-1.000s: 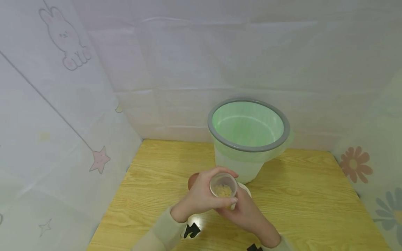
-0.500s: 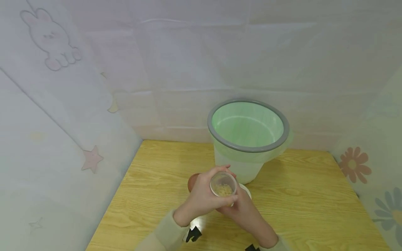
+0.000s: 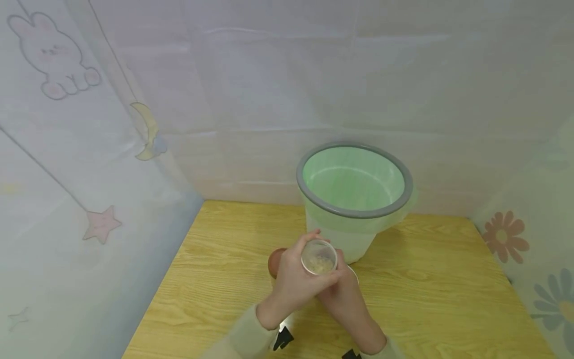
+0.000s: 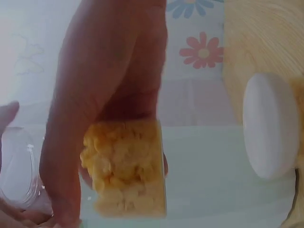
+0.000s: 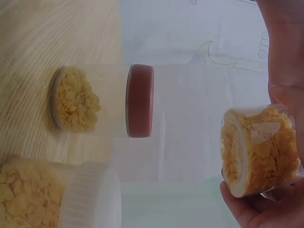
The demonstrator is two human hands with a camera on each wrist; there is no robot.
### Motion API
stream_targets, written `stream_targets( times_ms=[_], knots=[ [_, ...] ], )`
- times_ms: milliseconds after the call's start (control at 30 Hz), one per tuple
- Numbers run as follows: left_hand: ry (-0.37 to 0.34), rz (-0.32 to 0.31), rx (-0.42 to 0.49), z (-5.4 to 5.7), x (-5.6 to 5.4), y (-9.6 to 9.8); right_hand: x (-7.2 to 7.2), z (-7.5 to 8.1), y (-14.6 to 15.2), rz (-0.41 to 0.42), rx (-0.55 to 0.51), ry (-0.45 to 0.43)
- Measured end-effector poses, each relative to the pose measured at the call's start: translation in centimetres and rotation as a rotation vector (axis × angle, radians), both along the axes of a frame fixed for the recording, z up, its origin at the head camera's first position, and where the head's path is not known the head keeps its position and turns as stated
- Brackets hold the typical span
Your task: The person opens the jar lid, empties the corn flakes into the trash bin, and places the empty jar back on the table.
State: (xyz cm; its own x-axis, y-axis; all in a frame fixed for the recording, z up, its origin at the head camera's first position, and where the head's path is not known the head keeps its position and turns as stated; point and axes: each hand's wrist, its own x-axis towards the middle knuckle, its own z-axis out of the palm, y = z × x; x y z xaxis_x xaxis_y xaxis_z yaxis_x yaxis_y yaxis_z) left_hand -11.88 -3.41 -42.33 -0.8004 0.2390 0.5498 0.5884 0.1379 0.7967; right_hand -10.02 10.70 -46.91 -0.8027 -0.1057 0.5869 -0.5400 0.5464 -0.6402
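Note:
Both my hands hold a clear plastic jar of yellow flakes (image 3: 319, 257) near the middle of the head view, above the table. My left hand (image 3: 293, 281) curls round its top, thumb in front and fingers behind. Below it my right hand (image 3: 343, 294) grips the jar's body from the right. In the left wrist view the right hand covers part of the jar, and left fingertips (image 4: 7, 114) show by a clear round top. I cannot tell whether that top is a lid or the bare rim. Flakes fill the jar's lower part in the right wrist view.
Behind the hands stands a grey-rimmed bin (image 3: 358, 214) with a pale green liner. A jar with a reddish-brown lid (image 5: 140, 100) and one with a white lid (image 5: 95, 194) hold flakes on the wooden table (image 3: 224, 234). Patterned cloth (image 3: 269, 89) encloses the table.
The jar and my hands have risen slightly, and my left hand has turned round its top. The flakes look paler from above. The patterned cloth at left has shifted.

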Motion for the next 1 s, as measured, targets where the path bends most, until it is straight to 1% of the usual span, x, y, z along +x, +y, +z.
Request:
stream_targets(
  times_ms=[100,167,233,300,400,533,667,800,900,1000],
  knots=[
    [-0.021,-0.023,-0.029,-0.2,0.0,-0.4,0.0,-0.2,0.1,0.000,0.025,0.021],
    [0.014,-0.039,-0.049,-0.4,-0.1,-0.6,-0.1,-0.2,0.3,0.010,0.042,0.046],
    [0.069,-0.059,-0.059,-0.4,-0.2,-0.8,-0.3,-0.2,0.5,0.015,0.055,0.070],
    [0.106,-0.076,-0.065,-0.4,-0.2,-0.9,-0.4,-0.1,0.7,0.014,0.054,0.081],
    [0.136,-0.078,-0.081,-0.3,-0.2,-1.1,-0.5,0.0,0.9,0.012,0.021,0.061],
    [0.152,-0.077,-0.110,-0.4,0.0,-1.4,-0.4,0.0,1.1,0.012,-0.038,0.017],
    [0.167,-0.062,-0.107,-0.6,-0.1,-1.8,-0.4,-0.1,1.3,0.016,-0.054,-0.005],
    [0.137,-0.058,-0.056,-0.8,-0.3,-2.0,-0.2,-0.1,1.4,0.018,-0.045,-0.003],
    [0.078,-0.079,-0.035,-0.7,-0.2,-2.1,-0.1,-0.2,1.2,0.029,-0.037,0.018],
    [0.010,-0.097,-0.046,-0.4,-0.1,-2.1,0.1,-0.1,0.9,0.042,-0.035,0.016]
  ],
)
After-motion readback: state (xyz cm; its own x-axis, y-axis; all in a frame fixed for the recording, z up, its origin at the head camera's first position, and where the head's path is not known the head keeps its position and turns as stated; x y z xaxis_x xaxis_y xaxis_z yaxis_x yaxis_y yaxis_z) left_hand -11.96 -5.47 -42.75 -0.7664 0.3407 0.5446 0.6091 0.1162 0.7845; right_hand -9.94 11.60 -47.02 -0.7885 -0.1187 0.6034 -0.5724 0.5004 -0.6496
